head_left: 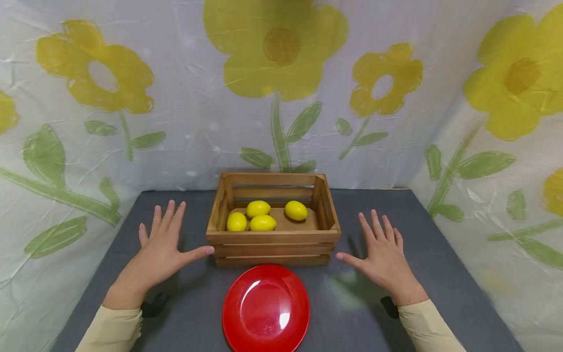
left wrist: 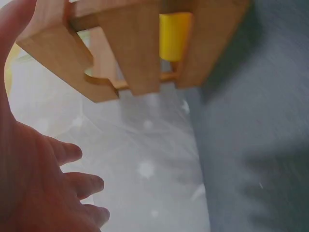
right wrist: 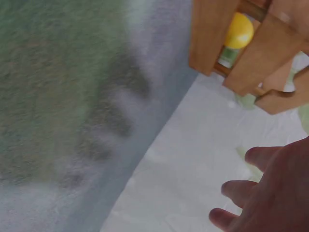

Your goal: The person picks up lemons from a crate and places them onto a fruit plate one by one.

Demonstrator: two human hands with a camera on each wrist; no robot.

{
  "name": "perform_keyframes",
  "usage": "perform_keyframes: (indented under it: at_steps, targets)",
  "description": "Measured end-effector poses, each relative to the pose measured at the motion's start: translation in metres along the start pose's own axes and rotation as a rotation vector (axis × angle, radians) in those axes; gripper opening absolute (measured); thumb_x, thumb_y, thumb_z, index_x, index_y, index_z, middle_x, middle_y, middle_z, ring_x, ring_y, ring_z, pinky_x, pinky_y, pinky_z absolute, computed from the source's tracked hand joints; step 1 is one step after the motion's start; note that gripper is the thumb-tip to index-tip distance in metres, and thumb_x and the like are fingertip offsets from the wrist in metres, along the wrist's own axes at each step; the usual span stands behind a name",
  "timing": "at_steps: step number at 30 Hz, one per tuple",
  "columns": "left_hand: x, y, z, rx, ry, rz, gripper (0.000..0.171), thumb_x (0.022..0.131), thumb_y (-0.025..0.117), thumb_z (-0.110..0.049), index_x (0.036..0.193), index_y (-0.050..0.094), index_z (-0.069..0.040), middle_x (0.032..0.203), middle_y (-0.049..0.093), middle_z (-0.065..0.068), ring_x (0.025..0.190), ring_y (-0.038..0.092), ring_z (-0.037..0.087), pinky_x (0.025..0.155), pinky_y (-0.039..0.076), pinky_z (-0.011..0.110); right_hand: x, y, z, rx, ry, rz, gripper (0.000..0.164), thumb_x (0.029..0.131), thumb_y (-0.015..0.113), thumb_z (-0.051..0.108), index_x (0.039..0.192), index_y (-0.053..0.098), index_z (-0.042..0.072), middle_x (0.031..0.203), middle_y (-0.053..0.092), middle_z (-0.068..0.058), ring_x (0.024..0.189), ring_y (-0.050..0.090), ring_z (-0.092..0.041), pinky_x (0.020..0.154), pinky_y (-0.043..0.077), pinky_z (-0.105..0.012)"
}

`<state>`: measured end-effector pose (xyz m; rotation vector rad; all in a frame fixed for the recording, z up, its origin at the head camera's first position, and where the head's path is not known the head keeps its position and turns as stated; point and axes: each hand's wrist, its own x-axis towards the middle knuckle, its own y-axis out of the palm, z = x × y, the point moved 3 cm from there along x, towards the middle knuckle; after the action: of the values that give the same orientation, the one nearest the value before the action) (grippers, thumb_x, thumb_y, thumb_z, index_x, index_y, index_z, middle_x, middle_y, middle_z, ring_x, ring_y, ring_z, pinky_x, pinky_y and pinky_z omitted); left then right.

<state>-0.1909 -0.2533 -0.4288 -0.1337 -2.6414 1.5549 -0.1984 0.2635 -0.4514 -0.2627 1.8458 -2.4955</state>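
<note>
A slatted wooden crate (head_left: 273, 238) stands on the table with several yellow lemons (head_left: 263, 223) inside. In front of it lies a round red plate (head_left: 266, 308) with nothing on it. To the crate's left, my left hand (head_left: 160, 249) is held above the table, fingers spread and holding nothing; its thumb points toward the crate. My right hand (head_left: 384, 259) hovers likewise on the right side, fingers spread and empty. Both wrist views show the crate's slats, with a lemon (left wrist: 175, 36) visible through a gap in the left one and a lemon (right wrist: 239, 31) in the right one.
The dark grey table (head_left: 352, 313) meets a whitish sheet (head_left: 184, 122) painted with yellow flowers at the back and both sides. The crate sits close to the table's back edge. Shadows of the hands fall on the tabletop.
</note>
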Motion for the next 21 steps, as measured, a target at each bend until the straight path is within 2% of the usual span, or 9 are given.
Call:
perform_keyframes:
  at_steps: [11,16,21]
  targets:
    - [0.018,0.006,-0.036,-0.149,0.084,0.014,0.140,0.081,0.079,-0.078,0.175,-0.011,-0.026,0.184,-0.008,0.006,0.169,-0.014,0.043,0.124,0.005,0.085,0.009,-0.010,0.012,0.024,-0.024,-0.003,0.119,0.089,0.062,0.086,0.176,0.011,0.023,0.183,0.005,-0.017,0.166,0.009,-0.051,0.126,0.011,-0.076]
    - [0.023,0.011,-0.043,-0.175,0.095,0.016,0.143,0.079,0.081,-0.079,0.175,-0.011,-0.026,0.184,-0.006,0.005,0.170,-0.005,0.041,0.125,0.018,0.083,0.015,-0.022,0.020,0.052,-0.045,-0.019,0.115,0.091,0.064,0.082,0.176,0.011,0.025,0.183,0.007,-0.016,0.165,0.012,-0.050,0.125,0.013,-0.077]
    - [0.029,0.018,-0.046,-0.207,0.116,0.012,0.142,0.079,0.080,-0.080,0.174,-0.011,-0.028,0.184,-0.003,0.004,0.170,0.007,0.041,0.127,0.024,0.076,0.023,-0.035,0.032,0.072,-0.075,-0.035,0.113,0.092,0.064,0.081,0.176,0.012,0.027,0.184,0.009,-0.013,0.165,0.015,-0.049,0.125,0.015,-0.076]
